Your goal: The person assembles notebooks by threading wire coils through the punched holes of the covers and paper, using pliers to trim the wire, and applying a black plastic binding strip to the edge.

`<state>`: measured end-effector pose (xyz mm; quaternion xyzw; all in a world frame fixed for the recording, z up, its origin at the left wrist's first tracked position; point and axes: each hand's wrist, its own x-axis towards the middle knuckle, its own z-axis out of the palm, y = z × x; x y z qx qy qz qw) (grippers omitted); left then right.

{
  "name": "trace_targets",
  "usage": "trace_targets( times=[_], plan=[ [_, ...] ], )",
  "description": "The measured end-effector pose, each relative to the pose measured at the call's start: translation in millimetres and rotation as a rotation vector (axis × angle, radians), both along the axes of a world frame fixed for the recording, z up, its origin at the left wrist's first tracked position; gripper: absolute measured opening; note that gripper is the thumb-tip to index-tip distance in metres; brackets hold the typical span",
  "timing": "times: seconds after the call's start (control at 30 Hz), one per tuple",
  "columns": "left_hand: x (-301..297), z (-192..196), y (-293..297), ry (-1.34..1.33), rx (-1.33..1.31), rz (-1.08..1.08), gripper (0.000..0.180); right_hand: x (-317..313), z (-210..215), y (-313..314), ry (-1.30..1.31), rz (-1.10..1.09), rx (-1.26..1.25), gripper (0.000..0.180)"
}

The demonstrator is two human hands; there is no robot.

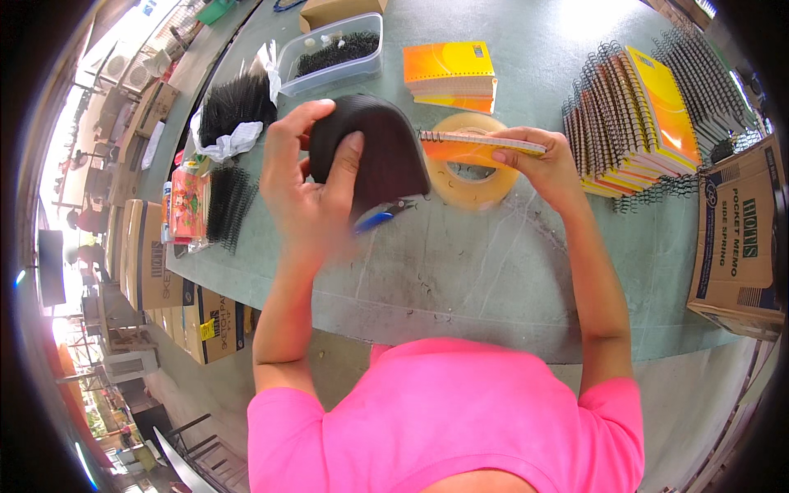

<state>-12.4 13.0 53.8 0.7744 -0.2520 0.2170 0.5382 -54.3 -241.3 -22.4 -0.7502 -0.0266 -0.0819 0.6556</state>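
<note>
My left hand (316, 177) grips a black, dome-shaped piece (382, 152) with a ribbed edge; its exact kind I cannot make out. In my right hand (538, 160) is a small notepad (485, 143), held nearly edge-on between thumb and fingers. A dark wire coil shows at the pad's left end, close beside the black piece; whether they touch I cannot tell. Beneath the pad lies a large roll of clear yellowish tape (477, 191). Blue-handled cutters (380, 218) rest on the table, partly hidden by the black piece.
A stack of orange-yellow notepads (450, 72) sits beyond the tape. Rows of coil-bound pads (612, 123) stand at right by a cardboard box (735, 238). At left are a clear bin of black coils (333, 57), a bag of coils (238, 107) and loose coils (230, 205).
</note>
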Motion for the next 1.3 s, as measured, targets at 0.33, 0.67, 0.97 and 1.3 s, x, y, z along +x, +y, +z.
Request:
trace_targets(
  times=[0.33, 0.67, 0.97, 1.3],
  plan=[
    [10, -32, -15, -0.224, 0.363, -0.056, 0.029, -6, 3, 8, 0.014, 0.011, -0.021, 0.024],
    [8, 3, -10, -0.09, 0.194, 0.056, 0.026, -6, -5, 10, 0.002, -0.043, 0.009, 0.021],
    [13, -23, -19, -0.161, 0.32, -0.108, 0.03, -9, 1, 11, 0.046, -0.111, -0.067, 0.021],
    [4, -38, -36, -0.153, 0.559, -0.215, 0.028, -10, -6, 10, -0.013, -0.006, 0.11, 0.025]
  ],
)
